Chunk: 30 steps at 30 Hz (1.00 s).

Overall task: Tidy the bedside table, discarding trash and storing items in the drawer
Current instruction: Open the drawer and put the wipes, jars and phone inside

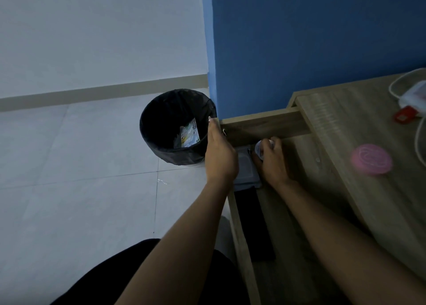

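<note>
Head view, only feed I have. Drawer [239, 235] stands open to the left of the bedside surface [345, 125], and I'm looking down into it.

Left grip [220, 155] lies on the drawer's far front corner with the fingers out fairly straight, tips close to the bin rim. It's holding nothing. I can't tell whether the thumb hooks the board.

Right grip [273, 164] is inside the drawer at the far end, fingers curled round a small pale container [261, 148]. That's a closed hold on it, right against the far drawer wall. The label is too blurred to read.

Also in the drawer: a grey flat pack [246, 166] between the two grips and partly under them, and a black flat slab [258, 224] nearer me along the front rail.

Bin [175, 157] has a black liner and sits on the tiled floor [80, 166], just beside the drawer corner and against the blue wall [299, 39]. Crumpled wrappers [189, 134] lie at its bottom.

On the surface: a pink round item [371, 159] near the front edge. A white charger block [415, 92] with its cable [418, 138] sits at the back right, a red tag-like piece [405, 116] just beside it.

Dark-clothed knee [115, 277] shows at bottom left.
</note>
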### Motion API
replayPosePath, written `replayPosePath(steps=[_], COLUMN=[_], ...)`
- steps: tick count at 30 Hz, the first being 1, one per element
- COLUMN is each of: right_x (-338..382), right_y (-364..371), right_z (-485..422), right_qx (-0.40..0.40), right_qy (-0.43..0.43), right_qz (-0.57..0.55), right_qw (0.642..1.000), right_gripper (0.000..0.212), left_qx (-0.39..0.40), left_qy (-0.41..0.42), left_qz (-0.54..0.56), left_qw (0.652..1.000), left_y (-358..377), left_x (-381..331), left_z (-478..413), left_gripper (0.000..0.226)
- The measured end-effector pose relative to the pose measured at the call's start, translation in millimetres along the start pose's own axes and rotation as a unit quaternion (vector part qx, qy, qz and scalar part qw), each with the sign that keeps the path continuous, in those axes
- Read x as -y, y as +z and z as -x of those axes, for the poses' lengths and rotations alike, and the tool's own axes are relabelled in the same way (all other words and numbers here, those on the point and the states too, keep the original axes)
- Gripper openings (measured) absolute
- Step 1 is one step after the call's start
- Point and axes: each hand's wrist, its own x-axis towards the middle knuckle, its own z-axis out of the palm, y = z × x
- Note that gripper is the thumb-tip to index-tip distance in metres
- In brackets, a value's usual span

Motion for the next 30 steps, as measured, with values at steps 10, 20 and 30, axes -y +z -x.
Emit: replayPosePath(steps=[10,20,30], right_x=[21,-44,-74], right_y=[-102,-180,-172], right_z=[5,44,88], right_qx=[-0.157,-0.221,-0.162], right_qy=[-0.057,0.007,0.063], right_qz=[-0.066,-0.032,-0.027], right_qw=[0.984,0.975,0.984], right_gripper=[0.033,0.043,0.048], left_qx=[0.001,0.002,0.009], left_qy=[-0.003,-0.003,-0.010], left_qz=[-0.015,-0.016,-0.023], left_qw=[1.000,1.000,1.000], left_y=[-4,-5,-4], left_x=[3,-2,-4], left_z=[-3,0,0], left_gripper=[0.057,0.051,0.057])
